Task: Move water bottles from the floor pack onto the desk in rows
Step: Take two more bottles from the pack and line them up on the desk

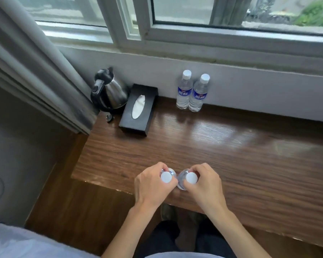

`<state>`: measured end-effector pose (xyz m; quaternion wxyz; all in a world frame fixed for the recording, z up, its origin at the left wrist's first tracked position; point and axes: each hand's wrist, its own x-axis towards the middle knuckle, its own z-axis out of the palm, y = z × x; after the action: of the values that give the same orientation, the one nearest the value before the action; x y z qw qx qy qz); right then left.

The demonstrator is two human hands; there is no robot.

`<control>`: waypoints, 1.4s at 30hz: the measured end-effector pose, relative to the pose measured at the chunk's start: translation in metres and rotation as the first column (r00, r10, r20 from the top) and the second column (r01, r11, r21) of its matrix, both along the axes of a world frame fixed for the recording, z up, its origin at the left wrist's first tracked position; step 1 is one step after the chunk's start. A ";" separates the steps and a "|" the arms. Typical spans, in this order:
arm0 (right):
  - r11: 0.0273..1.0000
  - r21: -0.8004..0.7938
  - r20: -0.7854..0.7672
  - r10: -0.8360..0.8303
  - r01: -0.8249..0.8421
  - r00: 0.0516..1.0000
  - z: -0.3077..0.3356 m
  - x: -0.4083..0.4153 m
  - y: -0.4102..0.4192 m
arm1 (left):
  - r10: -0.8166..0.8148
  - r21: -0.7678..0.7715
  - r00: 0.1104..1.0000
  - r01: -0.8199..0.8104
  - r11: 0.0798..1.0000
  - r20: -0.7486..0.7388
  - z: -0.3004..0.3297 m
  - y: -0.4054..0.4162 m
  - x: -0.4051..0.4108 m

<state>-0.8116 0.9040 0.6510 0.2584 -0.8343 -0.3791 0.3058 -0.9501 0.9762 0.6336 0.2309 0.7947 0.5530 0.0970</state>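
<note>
Head view looks down on your two hands at the near edge of the desk (231, 149), each one carrying a water bottle by its top. Your left hand (151, 185) has its fingers curled round the neck of the left bottle (166, 177), just under the white cap; your right hand (203, 183) is wrapped the same way round the right bottle (191, 178). The two bottles stand upright and almost touch each other. From straight above you cannot tell whether their bases sit on the wood yet or hang just over it.

At the far edge, against the wall under the window, two placed bottles (192, 92) stand side by side, touching or nearly so. That pair is the start of a row, so by my reading you are early in the job: two down, two in hand. The floor pack is not in view, so how many remain cannot be judged.

Toward the far left corner sit a black tissue box (138, 108) and, behind it, a steel kettle (108, 92). The wood to the right of the placed pair lies bare, which looks like the natural place to extend the row, or you could start a second row in front of it.
</note>
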 end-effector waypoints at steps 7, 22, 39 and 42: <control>0.990 -0.045 0.028 -0.134 0.135 0.991 -0.008 -0.008 0.006 | -0.138 -0.071 0.989 0.142 0.987 0.056 -0.006 0.017 0.007; 0.999 -0.001 0.284 -0.050 0.052 0.957 -0.032 -0.017 -0.001 | -0.318 0.070 0.909 0.311 0.948 0.270 -0.048 0.023 -0.018; 0.975 0.140 -0.252 -0.131 0.170 0.959 -0.105 -0.004 -0.036 | 0.009 -0.446 0.918 0.184 0.876 0.397 -0.122 0.008 -0.031; 0.967 0.214 -0.297 -0.074 0.142 0.952 -0.124 -0.002 -0.034 | 0.040 -0.414 0.893 0.168 0.895 0.448 -0.136 0.005 -0.032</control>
<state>-0.8133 0.8697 0.5275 0.4228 -0.7648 -0.3245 0.3620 -0.9824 0.9810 0.4976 0.5286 0.6958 0.4655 0.1403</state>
